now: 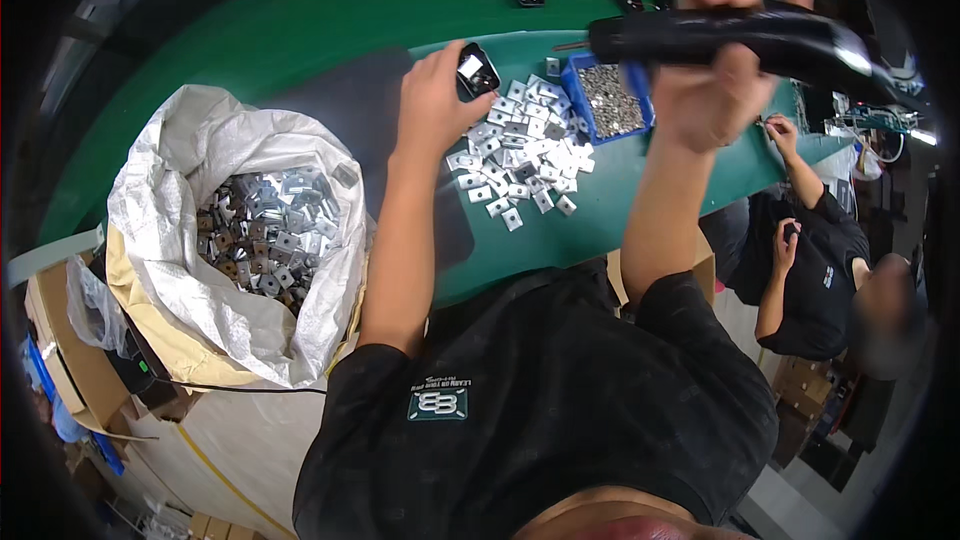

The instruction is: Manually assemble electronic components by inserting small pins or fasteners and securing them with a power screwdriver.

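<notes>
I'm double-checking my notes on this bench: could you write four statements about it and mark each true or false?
1. The person's left hand holds a small black casing. True.
2. The person's right hand is empty. False: it grips a black handheld tool.
3. The pile of loose silver plates lies right of the white sack. True.
4. The blue tray stands left of that pile. False: it stands at the pile's right.

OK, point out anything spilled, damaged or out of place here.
One metal plate lies apart from the loose pile, by the far left corner of the blue tray, so it looks slightly stray. The pile itself looks scattered, though perhaps set out that way. The black box in the left hand shows no clear damage.
</notes>
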`<state>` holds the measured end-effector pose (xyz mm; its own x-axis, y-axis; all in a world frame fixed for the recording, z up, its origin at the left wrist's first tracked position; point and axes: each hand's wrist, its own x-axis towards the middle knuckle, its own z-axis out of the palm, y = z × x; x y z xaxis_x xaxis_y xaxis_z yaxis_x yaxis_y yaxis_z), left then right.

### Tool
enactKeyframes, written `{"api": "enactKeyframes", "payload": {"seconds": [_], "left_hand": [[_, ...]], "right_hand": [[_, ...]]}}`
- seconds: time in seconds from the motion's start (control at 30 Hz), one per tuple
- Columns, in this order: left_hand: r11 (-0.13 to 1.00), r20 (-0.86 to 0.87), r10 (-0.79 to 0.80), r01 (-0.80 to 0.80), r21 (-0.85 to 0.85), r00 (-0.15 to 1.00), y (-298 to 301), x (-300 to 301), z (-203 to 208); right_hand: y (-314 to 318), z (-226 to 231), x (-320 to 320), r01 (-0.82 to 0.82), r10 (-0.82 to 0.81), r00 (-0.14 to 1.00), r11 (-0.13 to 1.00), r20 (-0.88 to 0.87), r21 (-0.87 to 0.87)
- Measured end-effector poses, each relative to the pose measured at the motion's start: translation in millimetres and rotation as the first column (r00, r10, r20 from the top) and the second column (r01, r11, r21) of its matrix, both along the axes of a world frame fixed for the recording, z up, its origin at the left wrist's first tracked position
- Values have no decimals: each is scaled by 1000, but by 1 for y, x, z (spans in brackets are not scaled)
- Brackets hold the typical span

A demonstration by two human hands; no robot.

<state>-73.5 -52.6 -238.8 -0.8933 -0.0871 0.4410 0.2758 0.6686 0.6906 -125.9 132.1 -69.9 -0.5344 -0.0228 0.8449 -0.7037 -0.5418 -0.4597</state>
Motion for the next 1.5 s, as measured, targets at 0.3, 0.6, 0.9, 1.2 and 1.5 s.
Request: {"api": "enactKeyframes", "payload": {"seconds": [0.3,0.6,0.9,1.2,1.5], "left_hand": [[973,155,-47,10,230,987,-12,16,10],[961,129,-43,6,278,991,-2,12,6],[861,176,-106,2,509,979,3,14,13],[807,60,-84,32,589,995,-11,20,15],[819,98,-91,18,573,991,-17,21,18]], "right_hand": [[60,-26,38,122,-121,882,992,455,26],[63,-61,25,291,-324,813,946,484,143],[51,-96,7,419,-485,771,874,412,245],[44,-67,19,507,-529,784,848,324,156],[41,-54,38,492,-486,809,868,330,71]]}}
